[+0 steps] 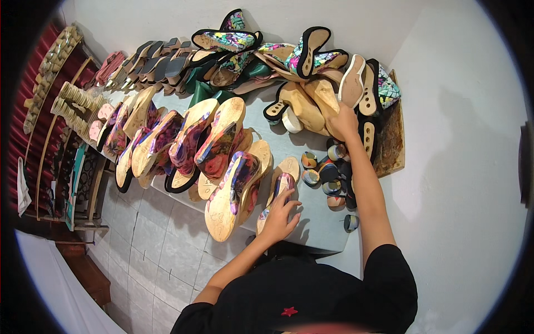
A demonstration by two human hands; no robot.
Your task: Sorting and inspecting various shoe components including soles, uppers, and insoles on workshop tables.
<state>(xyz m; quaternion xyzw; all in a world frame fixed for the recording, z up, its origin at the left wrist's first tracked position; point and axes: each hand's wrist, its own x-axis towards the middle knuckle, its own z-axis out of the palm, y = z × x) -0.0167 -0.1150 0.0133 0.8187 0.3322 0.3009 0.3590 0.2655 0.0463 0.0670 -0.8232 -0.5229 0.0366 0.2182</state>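
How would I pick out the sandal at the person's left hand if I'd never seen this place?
Start with the pale table and follow the row of floral-strapped sandals along its edge. At the row's right end is the sandal, wooden-soled and floral-strapped too. Its neighbours crowd together; only this one has the left hand over it.

Reaches far forward with the right hand [345, 123] on a nearly straight arm [368, 192]; slants the left forearm [238, 266] inward, with the left hand [276, 222] loosely spread.

The right hand [345, 123] seems partly to hide whatever it is touching.
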